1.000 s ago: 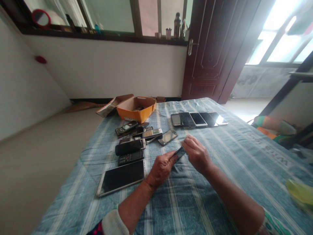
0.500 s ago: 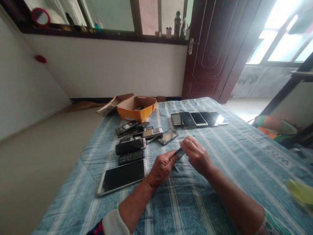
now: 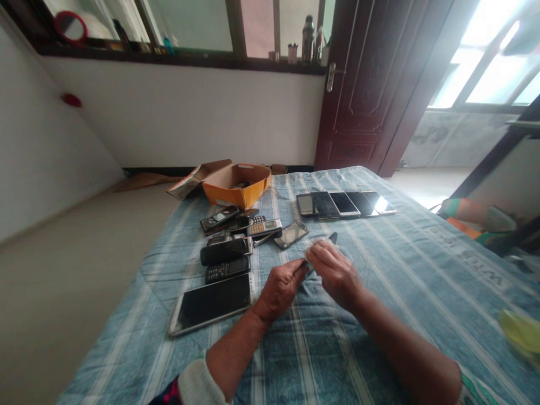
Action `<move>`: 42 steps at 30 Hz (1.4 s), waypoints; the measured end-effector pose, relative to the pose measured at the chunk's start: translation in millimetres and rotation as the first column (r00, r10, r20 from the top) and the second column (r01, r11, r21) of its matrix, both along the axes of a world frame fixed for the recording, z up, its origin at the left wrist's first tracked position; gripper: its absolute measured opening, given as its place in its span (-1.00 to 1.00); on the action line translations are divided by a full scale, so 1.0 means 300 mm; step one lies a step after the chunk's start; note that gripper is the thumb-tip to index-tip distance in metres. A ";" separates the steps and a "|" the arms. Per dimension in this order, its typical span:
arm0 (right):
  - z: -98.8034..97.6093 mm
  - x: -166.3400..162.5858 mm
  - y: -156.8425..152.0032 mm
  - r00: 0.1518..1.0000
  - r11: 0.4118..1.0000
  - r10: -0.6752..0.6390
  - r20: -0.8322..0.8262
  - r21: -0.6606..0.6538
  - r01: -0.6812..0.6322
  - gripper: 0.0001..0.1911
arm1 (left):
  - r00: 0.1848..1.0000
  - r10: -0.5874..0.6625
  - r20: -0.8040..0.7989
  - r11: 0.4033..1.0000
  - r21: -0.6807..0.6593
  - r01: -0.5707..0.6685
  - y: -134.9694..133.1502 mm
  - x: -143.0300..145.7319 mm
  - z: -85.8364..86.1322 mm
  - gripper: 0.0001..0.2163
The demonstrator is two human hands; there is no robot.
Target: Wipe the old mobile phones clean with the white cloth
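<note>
My left hand (image 3: pixel 279 289) is closed on the near end of a dark mobile phone (image 3: pixel 333 238), which is tilted above the bed. Over the phone's face lies my right hand (image 3: pixel 337 274), its fingers pressed round a whitish wipe (image 3: pixel 311 254) that rests against the phone. Most of the phone is hidden by the fingers; its far tip shows beyond them. Just past my hands lies a loose phone (image 3: pixel 292 234) with a grey screen. A large white-framed phone (image 3: pixel 213 304) lies left of my left wrist.
Several old keypad phones (image 3: pixel 228 270) are piled at left. Behind them stands an open orange box (image 3: pixel 236 197) with dark things inside. A row of smartphones (image 3: pixel 343 205) lies at the back right. Something yellow (image 3: pixel 521 332) sits at the right of the striped bedcover (image 3: pixel 405 270).
My right hand has slid along the phone toward my left hand with the wipe, baring the phone's far tip. The left hand keeps its hold. The view has shifted slightly.
</note>
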State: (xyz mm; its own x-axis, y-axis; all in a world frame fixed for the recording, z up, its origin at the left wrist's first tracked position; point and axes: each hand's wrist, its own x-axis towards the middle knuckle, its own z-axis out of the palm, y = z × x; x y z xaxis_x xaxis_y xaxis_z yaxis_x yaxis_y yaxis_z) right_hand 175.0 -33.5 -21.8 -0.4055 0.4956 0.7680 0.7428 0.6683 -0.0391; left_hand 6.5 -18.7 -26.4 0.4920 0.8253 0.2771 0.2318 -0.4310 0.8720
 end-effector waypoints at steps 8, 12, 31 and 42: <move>-0.013 0.011 0.003 0.999 0.999 -0.032 -0.030 0.027 0.033 -0.72 | 1.000 -0.005 -0.009 1.000 0.025 0.005 -0.003 0.002 0.005 -0.71; 0.000 -0.013 -0.014 1.000 1.000 -0.005 -0.002 0.030 0.005 -0.73 | 1.000 0.007 -0.008 1.000 0.007 -0.007 -0.004 0.002 0.008 -0.69; 0.012 -0.023 -0.017 1.000 0.999 0.027 0.013 -0.038 -0.027 -0.75 | 0.999 0.023 -0.027 1.000 0.012 -0.023 -0.004 -0.001 0.015 -0.65; 0.021 0.013 0.002 0.999 0.998 -0.024 0.021 -0.064 0.025 -0.74 | 1.000 -0.005 -0.029 0.999 0.034 0.006 -0.007 0.001 0.017 -0.69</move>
